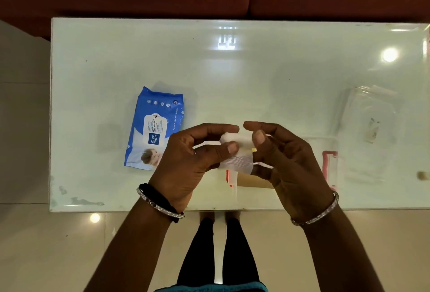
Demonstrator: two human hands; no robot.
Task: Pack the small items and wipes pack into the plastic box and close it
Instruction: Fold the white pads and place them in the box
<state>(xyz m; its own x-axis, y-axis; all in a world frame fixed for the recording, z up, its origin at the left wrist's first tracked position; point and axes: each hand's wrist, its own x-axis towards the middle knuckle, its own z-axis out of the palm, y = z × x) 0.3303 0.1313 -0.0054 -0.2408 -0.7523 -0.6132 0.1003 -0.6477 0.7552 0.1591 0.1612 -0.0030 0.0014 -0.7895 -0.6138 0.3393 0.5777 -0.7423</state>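
— Where's the white roll [236, 139]?
— Pinched between both hands above the surface [256, 70]: left hand [186, 163] and right hand [290, 159] each grip it.
— And the wipes pack [154, 126]?
— Flat, just left of the left hand; the clear box [330, 166] sits beneath the right.

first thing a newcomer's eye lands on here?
Both hands meet mid-table: the left hand and right hand pinch a white gauze roll between them. Next, the blue wipes pack lying flat to their left, then the clear lid at the right edge.
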